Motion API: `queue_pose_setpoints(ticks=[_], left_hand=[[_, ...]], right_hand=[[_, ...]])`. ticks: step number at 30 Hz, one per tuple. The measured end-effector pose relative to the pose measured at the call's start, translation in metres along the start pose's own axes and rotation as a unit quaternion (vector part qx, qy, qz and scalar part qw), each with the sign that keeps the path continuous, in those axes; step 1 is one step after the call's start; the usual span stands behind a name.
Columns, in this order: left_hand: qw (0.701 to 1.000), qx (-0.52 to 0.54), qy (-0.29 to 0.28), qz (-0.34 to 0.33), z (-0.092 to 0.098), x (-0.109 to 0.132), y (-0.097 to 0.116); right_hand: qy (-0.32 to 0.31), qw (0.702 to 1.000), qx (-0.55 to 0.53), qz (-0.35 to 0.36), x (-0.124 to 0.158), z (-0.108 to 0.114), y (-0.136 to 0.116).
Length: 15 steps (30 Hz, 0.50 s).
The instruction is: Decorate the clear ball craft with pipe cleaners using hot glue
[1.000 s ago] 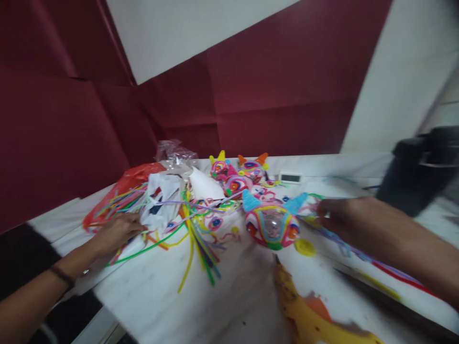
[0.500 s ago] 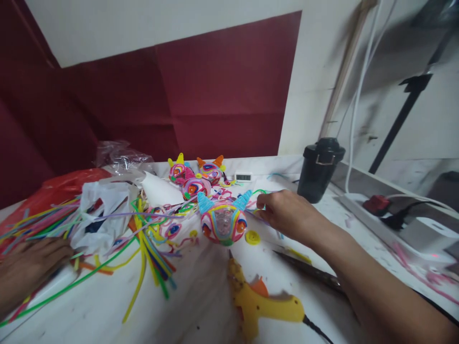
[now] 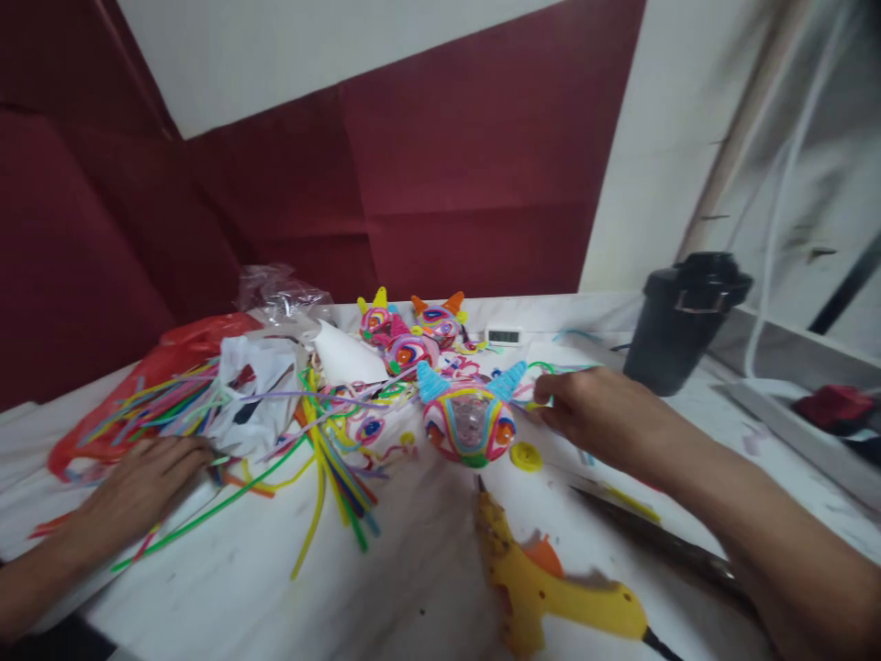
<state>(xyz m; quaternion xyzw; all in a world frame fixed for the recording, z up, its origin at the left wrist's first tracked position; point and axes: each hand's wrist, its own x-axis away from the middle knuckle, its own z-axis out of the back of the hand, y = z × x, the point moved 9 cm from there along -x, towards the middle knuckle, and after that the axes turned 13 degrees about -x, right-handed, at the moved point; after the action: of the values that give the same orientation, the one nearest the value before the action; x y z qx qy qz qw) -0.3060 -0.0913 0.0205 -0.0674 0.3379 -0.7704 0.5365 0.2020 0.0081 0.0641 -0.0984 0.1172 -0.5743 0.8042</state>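
Observation:
My left hand [image 3: 155,477] lies over the left pile of coloured soft strips [image 3: 172,404], fingers stretched out and low; whatever is beneath the palm is hidden. My right hand [image 3: 598,408] hovers just right of a colourful animal head [image 3: 470,422] with light-blue horns and a clear, glassy middle. Its fingers are pinched among thin strips, and what they grip cannot be made out. A yellow button-like disc [image 3: 527,456] lies below that hand. In front, a yellow glue gun [image 3: 551,588] rests with its nozzle towards the head.
Three similar heads [image 3: 411,352] stand at the back, beside a small digital display [image 3: 504,337]. Tweezers [image 3: 661,532] lie under my right forearm. A black lidded container [image 3: 688,321] and a power strip [image 3: 777,404] are at right. White [image 3: 254,395] and red [image 3: 206,332] plastic bags lie left.
The view has turned left, so everything sits further right in the picture. My left hand has shifted slightly along the strips; my right hand keeps its pinch beside the blue-horned head.

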Motion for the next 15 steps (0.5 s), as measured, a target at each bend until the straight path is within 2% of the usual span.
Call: queue_pose_setpoints(ticks=[3, 6, 8, 10, 12, 15], left_hand=[[0.998, 0.008, -0.011, 0.055, 0.016, -0.006, 0.008], [0.995, 0.040, -0.023, 0.087, 0.017, -0.008, 0.011], [0.994, 0.064, -0.013, 0.085, 0.016, -0.008, 0.012], [0.993, 0.082, 0.007, 0.082, 0.016, -0.007, 0.012], [0.992, 0.091, 0.023, 0.081, 0.014, -0.007, 0.012], [0.992, 0.094, 0.038, 0.077, 0.012, -0.007, 0.012]], right_hand=[[0.011, 0.999, -0.023, 0.021, 0.001, -0.003, -0.002], [-0.002, 0.983, -0.139, 0.116, 0.013, -0.003, -0.034], [-0.038, 0.955, -0.238, 0.175, 0.023, -0.005, -0.069], [-0.078, 0.935, -0.290, 0.189, 0.027, -0.013, -0.108], [-0.109, 0.925, -0.281, 0.230, 0.026, -0.025, -0.159], [-0.142, 0.897, -0.198, 0.368, 0.023, -0.057, -0.247]])
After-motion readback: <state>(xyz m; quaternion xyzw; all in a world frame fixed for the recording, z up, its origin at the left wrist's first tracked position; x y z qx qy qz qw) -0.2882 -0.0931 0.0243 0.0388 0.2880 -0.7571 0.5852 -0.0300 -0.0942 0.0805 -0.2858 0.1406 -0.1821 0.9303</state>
